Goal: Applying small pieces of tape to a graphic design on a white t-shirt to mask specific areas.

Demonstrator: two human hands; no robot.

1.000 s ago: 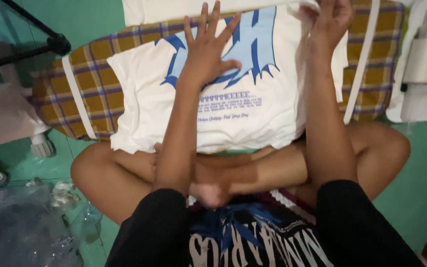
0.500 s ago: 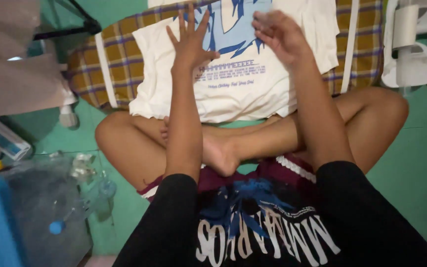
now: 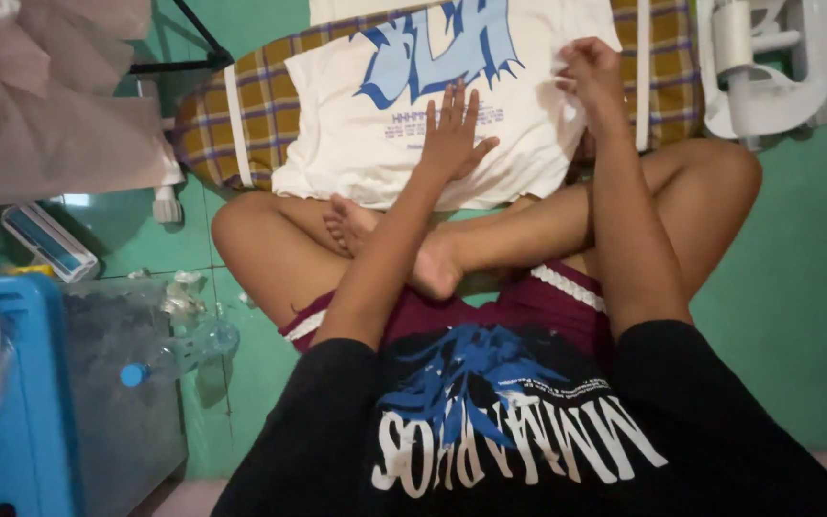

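A white t-shirt (image 3: 366,144) with a blue graphic lies spread on a low ironing board with a yellow plaid cover (image 3: 241,115). My left hand (image 3: 452,134) rests flat on the shirt's lower middle, fingers apart. At the shirt's right edge my right hand (image 3: 588,78) is closed, pinching the fabric. I sit cross-legged on the floor, knees just under the board's near edge.
A white plastic appliance (image 3: 763,67) stands at the top right on the green tiled floor (image 3: 796,287). At the left are a blue crate (image 3: 21,383), a clear plastic bottle with a blue cap (image 3: 184,352), a lint brush (image 3: 48,241) and clear plastic bags (image 3: 59,124).
Both hands have slid back toward me over the shirt. My right hand went from lying on the cloth to pinching its right edge. The view has tilted down and left.
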